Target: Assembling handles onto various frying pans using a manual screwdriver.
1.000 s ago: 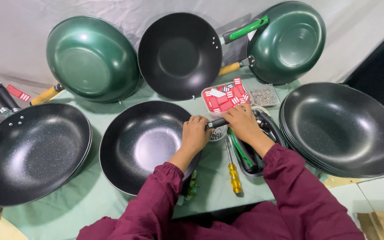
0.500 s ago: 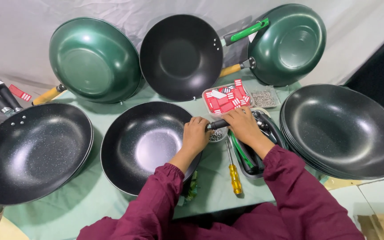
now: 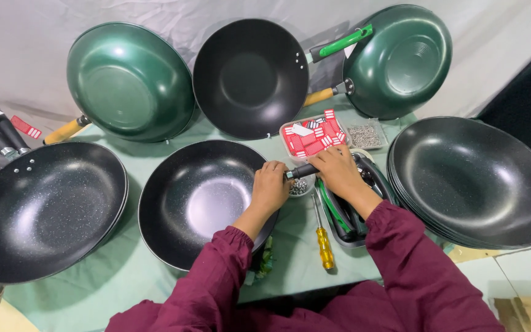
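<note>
A round black non-stick wok pan with a glossy bowl (image 3: 201, 200) lies open side up on the pale green table (image 3: 124, 276), straight in front of the person, so its rim faces both hands. The left hand (image 3: 270, 187) presses against the pan's right rim, its grip closed around the edge, apparently to steady it. The right hand (image 3: 338, 171), just right of that rim, has its grip closed around a short black handle piece (image 3: 302, 170) held level and butted toward the rim, as if lined up with the pan's mount. Below this join sits a small dish of metal screws (image 3: 300, 186). Right of the pan, a yellow-handled screwdriver (image 3: 322, 240) lies within easy reach beside a dark tray of green and black handles (image 3: 345, 215). Behind the pan stands a clear box of red-and-white labels (image 3: 313, 135). Further right rests a stack of bare black pans (image 3: 477, 181).
</note>
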